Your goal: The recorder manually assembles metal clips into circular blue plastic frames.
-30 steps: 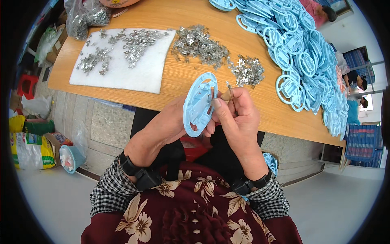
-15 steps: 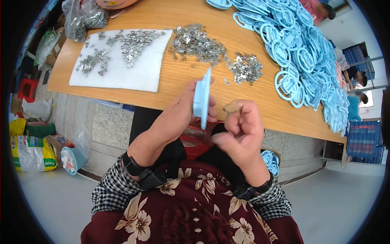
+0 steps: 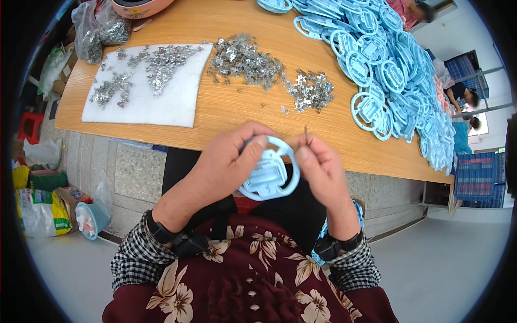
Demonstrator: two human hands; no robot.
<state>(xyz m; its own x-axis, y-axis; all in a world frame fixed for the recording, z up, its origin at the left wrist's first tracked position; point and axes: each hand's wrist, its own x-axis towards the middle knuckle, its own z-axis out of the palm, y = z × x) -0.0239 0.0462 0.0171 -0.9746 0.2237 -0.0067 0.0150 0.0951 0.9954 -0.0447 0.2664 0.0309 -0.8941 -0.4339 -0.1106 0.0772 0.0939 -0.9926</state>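
My left hand (image 3: 229, 159) grips a light blue round plastic part (image 3: 269, 175) by its rim, holding it flat in front of my chest, below the near edge of the wooden table (image 3: 226, 116). My right hand (image 3: 318, 164) pinches a small thin metal piece (image 3: 306, 133) upright between thumb and fingers, just right of the blue part's rim. Two heaps of small metal pieces (image 3: 245, 59) lie on the table straight ahead.
A white foam pad (image 3: 161, 105) strewn with metal pieces lies at the table's left. A big pile of blue plastic parts (image 3: 388, 64) covers the right side. A clear bag of metal pieces (image 3: 97, 32) sits far left. Other people (image 3: 466, 97) are at the right.
My left hand turned the blue part from upright, through edge-on, to lying flat. My right hand came off the part and now holds a metal piece beside it.
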